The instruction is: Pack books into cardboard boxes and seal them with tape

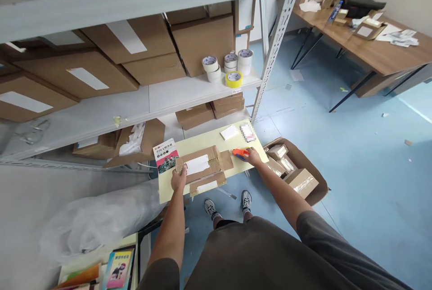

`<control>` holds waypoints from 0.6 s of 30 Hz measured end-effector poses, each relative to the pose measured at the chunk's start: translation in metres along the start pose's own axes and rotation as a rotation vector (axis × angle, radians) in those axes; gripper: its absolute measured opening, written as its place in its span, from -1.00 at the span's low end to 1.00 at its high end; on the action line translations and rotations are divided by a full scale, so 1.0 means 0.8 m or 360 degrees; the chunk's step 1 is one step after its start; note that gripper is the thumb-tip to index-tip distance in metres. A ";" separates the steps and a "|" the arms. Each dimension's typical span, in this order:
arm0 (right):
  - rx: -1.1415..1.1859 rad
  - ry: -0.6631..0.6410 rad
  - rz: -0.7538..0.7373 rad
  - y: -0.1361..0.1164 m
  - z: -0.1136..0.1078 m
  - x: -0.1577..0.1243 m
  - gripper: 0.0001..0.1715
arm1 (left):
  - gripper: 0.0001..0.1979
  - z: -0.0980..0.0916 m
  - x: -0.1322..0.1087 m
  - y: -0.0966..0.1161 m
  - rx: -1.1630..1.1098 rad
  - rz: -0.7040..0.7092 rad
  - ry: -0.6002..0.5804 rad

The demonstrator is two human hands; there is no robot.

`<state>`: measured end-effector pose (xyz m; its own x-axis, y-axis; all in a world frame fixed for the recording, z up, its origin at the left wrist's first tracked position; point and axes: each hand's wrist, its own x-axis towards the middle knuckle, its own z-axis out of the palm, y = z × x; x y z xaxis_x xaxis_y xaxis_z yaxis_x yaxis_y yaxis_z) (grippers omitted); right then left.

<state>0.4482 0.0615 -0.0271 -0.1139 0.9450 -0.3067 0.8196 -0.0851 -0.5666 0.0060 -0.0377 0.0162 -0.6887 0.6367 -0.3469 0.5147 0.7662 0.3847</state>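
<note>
My left hand point(178, 177) grips the left edge of a cardboard box point(213, 164), thumb on top. The box lies on a pale yellow table point(189, 143) with its flaps folded out to the right and front, and white labels on it. My right hand point(253, 156) is closed round an orange-and-blue tool point(240, 153), apparently a tape dispenser, at the table's right side, just beyond the right flap. A book point(166, 156) with a red and white cover lies left of the box. Behind are white cards point(229, 132) and a blurred printed sheet point(248, 132).
A metal shelf point(189, 94) behind the table carries cartons point(202, 40), white tape rolls point(245, 61) and a yellow tape roll point(233, 79). An open carton point(317, 168) of packed boxes stands on the floor to the right. Plastic wrap point(111, 213) lies at left; a wooden desk point(371, 51) stands far right.
</note>
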 end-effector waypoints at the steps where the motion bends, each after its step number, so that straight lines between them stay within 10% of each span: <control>1: -0.0025 -0.0047 -0.0009 0.007 0.005 0.002 -0.49 | -0.24 0.001 -0.001 0.001 0.0005 -0.0006 0.0006; 10: -0.0388 -0.0429 -0.0039 0.021 0.051 0.012 -0.51 | -0.33 0.010 -0.013 0.008 -0.0009 -0.0023 0.0031; 18: -0.0334 -0.0266 -0.0082 0.005 0.000 0.012 -0.55 | -0.27 0.017 -0.030 0.018 -0.0065 -0.0030 -0.0013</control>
<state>0.4504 0.0703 -0.0326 -0.2352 0.8797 -0.4132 0.9067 0.0455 -0.4193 0.0369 -0.0412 0.0186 -0.6938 0.6230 -0.3614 0.4802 0.7741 0.4125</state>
